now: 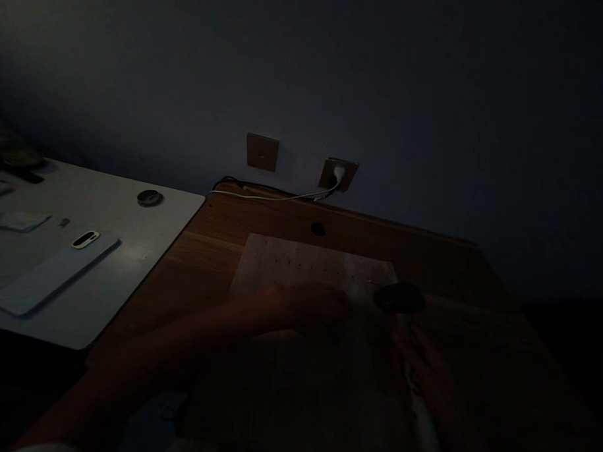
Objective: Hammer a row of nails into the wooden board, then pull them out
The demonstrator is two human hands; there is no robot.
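Note:
The scene is very dark. A pale wooden board [320, 256] lies on the brown wooden table, with a row of small dark marks, holes or nails, along its far part. My left hand [311, 309] rests on the board with its fingers curled; whatever may be in them is hidden in shadow. In my right hand [425, 369] is a hammer [399, 298] with a dark head and a light handle, its head over the board's right edge. A thin nail-like piece [373, 281] shows just left of the hammer's head.
A white table [147, 247] adjoins on the left, carrying a phone [57, 273] and a small round dish [149, 197]. Behind the brown table [191, 275], a white cable [263, 197] runs to a wall socket [338, 174]. A dark round spot [318, 229] lies beyond the board.

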